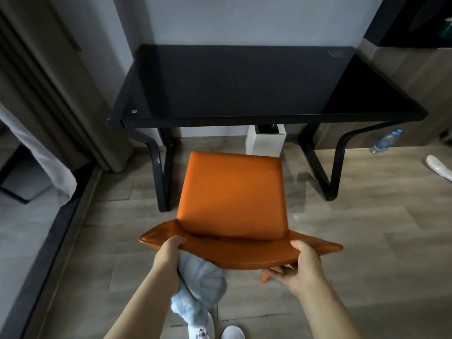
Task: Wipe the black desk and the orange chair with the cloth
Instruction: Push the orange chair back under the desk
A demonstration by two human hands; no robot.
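Note:
The orange chair (232, 192) stands on the floor in front of the black desk (244, 81), its seat facing the desk and its curved backrest nearest me. My left hand (168, 253) grips the left part of the backrest's top edge, with the light blue cloth (200, 287) bunched under the palm and hanging down behind the backrest. My right hand (303, 267) grips the right part of the backrest, thumb on top and fingers underneath. The glossy desk top holds nothing.
A white bin (265, 140) stands under the desk by the wall. A plastic water bottle (384, 141) and a white slipper (440, 167) lie on the wood floor at right. Curtains (49, 94) hang at left beside a dark floor ledge.

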